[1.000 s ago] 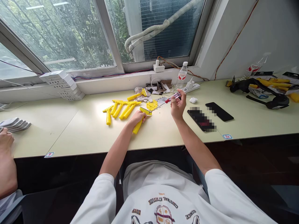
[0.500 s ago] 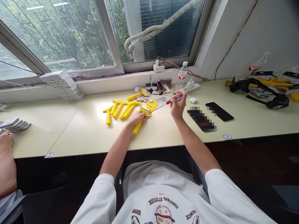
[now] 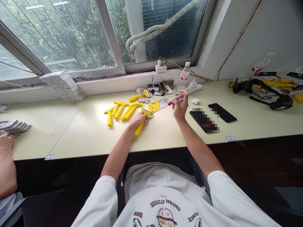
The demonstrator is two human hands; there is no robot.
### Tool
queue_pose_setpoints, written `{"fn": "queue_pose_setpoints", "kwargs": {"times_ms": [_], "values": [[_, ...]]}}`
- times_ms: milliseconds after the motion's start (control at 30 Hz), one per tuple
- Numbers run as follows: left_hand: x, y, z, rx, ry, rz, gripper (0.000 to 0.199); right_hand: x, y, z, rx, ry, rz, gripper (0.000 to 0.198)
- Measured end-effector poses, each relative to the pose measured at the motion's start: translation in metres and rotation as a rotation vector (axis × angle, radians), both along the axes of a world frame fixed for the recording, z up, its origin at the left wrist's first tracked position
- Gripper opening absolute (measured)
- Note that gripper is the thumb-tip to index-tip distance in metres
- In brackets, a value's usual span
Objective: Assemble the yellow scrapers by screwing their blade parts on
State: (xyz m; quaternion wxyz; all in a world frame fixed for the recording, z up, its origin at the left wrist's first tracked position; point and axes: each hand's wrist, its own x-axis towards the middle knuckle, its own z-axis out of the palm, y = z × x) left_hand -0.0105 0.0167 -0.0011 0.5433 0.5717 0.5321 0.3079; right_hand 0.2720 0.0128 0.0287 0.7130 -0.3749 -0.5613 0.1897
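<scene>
My left hand is closed around the handle of a yellow scraper, its wide head facing away from me. In my right hand is a screwdriver with a red and clear handle. Its long thin shaft slants down to the left, with the tip at the scraper's head; whether it sits in a screw is too small to tell. Several yellow scraper handles lie to the left of my hands. Just beyond the held scraper are flat yellow plastic pieces and small metal parts.
Another yellow scraper rests on gloves behind the handles. A water bottle and power strip stand at the back. Two black phones and a white earbud case are at right. Another person's hand touches stacked pieces at far left.
My right hand and the screwdriver handle have shifted very slightly; the left hand keeps its place with the scraper. At far left, the other person's hand has moved a little at the stack.
</scene>
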Motion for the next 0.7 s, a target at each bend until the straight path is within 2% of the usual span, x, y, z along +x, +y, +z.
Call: {"fn": "queue_pose_setpoints", "kwargs": {"times_ms": [200,467,700], "values": [[0.0005,-0.0017,0.0018,0.008,0.001,0.004,0.02,-0.0035,-0.0015,0.001,0.023,0.1,0.028,0.055],[0.0016,-0.0037,0.0039,0.007,-0.002,0.016,0.02,-0.0056,-0.0015,-0.0004,-0.008,0.064,-0.074,0.057],[0.0019,-0.0028,0.0034,0.005,0.007,0.017,0.021,-0.0065,-0.0069,0.002,-0.029,0.091,0.013,0.05]]}}
